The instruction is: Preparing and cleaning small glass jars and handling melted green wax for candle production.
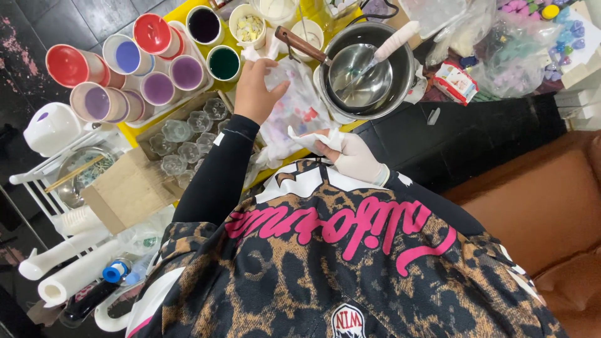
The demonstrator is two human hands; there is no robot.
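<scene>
**Clear glass cup held up for wiping, tissue waiting below**

Glass is gripped here by fingertips only. A small clear glass cup (276, 76) is pinched in the bare left hand (255, 91), whose fingers are curled closed around it. It is held above a stained plastic sheet (300, 106) near the middle of the yellow table (177, 14), just beside the steel pot (400, 75).

A crumpled white tissue (310, 139) is clasped between thumb and fingers of the gloved right hand (355, 159), nearer the table's front edge and apart from the cup.

Wiping appears to be the step in hand. It would be done best with the cup kept steady by its sides, the tissue folded to a fresh face and turned round the inside, and light pressure used, since thin glass is easily slipped or cracked. The cup should be kept away from the pot's rim.

The cup's long axis seems to run toward the table's far edge, tilted slightly rightward. Which end is the mouth cannot be told through the fingers and clear walls.

Similar glasses are packed in a cardboard box (125, 191) at the left edge.
</scene>
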